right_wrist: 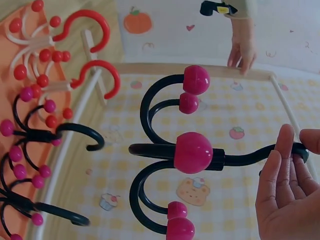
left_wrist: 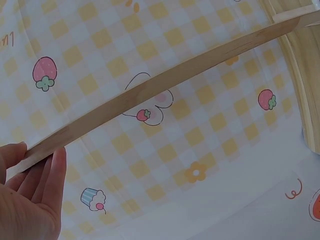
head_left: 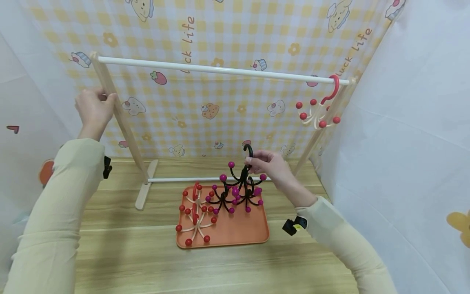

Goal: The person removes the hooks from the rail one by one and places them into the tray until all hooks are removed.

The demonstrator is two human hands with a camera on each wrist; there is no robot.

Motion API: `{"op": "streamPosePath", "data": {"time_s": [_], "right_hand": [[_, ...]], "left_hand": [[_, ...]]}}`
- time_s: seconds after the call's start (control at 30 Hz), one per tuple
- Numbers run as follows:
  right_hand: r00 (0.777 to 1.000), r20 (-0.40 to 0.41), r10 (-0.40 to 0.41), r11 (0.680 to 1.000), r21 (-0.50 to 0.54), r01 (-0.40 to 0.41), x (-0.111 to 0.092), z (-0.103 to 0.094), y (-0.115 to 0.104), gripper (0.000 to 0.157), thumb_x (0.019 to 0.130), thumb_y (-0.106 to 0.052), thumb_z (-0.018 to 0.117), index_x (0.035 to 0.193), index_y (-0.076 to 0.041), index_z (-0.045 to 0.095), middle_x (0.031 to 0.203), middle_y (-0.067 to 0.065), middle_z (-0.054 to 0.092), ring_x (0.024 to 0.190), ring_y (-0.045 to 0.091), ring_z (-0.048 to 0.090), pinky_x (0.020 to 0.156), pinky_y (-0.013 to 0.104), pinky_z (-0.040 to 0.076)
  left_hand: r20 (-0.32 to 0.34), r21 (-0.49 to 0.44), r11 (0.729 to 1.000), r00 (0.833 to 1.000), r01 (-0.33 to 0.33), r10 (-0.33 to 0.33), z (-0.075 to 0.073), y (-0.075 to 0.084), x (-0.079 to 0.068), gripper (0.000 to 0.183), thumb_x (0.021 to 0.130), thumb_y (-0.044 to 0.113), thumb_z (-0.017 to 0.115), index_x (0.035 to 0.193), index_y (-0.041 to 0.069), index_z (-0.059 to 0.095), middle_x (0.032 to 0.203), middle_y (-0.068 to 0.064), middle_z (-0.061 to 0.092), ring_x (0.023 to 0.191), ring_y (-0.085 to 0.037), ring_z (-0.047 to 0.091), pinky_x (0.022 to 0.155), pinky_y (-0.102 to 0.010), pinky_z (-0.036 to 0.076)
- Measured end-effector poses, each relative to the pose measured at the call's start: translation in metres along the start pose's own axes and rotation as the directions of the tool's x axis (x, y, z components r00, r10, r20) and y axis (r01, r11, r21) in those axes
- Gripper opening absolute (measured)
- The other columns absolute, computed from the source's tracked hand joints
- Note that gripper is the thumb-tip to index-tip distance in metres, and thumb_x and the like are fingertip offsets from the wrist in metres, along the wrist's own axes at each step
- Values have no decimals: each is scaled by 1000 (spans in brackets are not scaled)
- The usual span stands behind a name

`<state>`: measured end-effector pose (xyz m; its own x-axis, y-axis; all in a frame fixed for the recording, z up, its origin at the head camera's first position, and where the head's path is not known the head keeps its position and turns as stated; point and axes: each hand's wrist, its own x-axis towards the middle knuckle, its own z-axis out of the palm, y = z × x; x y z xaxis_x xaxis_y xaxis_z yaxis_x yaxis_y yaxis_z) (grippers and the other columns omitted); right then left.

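My right hand pinches the hooked top of a black claw hanger whose curved arms end in magenta balls. That hanger is above the tray's back edge in the head view; the right wrist view shows it sideways. My left hand grips the left wooden post of a rack between thumb and fingers. Two more black hangers lie on the orange tray, beside two cream hangers with red hooks and red balls. Another red-hooked hanger hangs at the right end of the white top rail.
A lower white rail runs behind the tray. The rack's left foot stands on the wood-grain tabletop. Behind hangs a yellow checked cloth, with pale sheets at the sides.
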<state>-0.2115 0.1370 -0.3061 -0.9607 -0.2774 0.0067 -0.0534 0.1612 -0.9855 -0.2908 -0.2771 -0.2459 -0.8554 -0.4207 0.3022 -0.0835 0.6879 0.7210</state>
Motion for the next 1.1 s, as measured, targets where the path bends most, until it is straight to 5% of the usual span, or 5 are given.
{"op": "streamPosePath", "data": {"time_s": [0.27,0.73,1.1], "right_hand": [[998,51,42,999,16,-43,-9,10,19,24,84,-15,60,96,5,58,88,15,63,66,22,60,69,39,48],[985,148,91,995,35,-97,-24,30,51,23,82,-13,61,96,6,59,85,14,63,63,18,60,67,36,50],[972,182,149,985,60,-162,-22,41,86,22,85,-12,58,98,4,56,84,14,63,65,16,60,69,33,49]], "left_hand": [[11,-9,1000,1000,6,-6,1,-2,2,40,90,28,45,118,0,53,113,-21,53,120,-30,32,96,-42,24],[-3,0,1000,1000,0,0,2,-3,2,40,90,28,46,118,1,54,112,-20,54,118,-29,35,91,-40,32],[-22,-2,1000,1000,-16,16,3,-3,2,39,90,28,46,116,-1,56,110,-21,55,118,-30,34,94,-42,26]]}}
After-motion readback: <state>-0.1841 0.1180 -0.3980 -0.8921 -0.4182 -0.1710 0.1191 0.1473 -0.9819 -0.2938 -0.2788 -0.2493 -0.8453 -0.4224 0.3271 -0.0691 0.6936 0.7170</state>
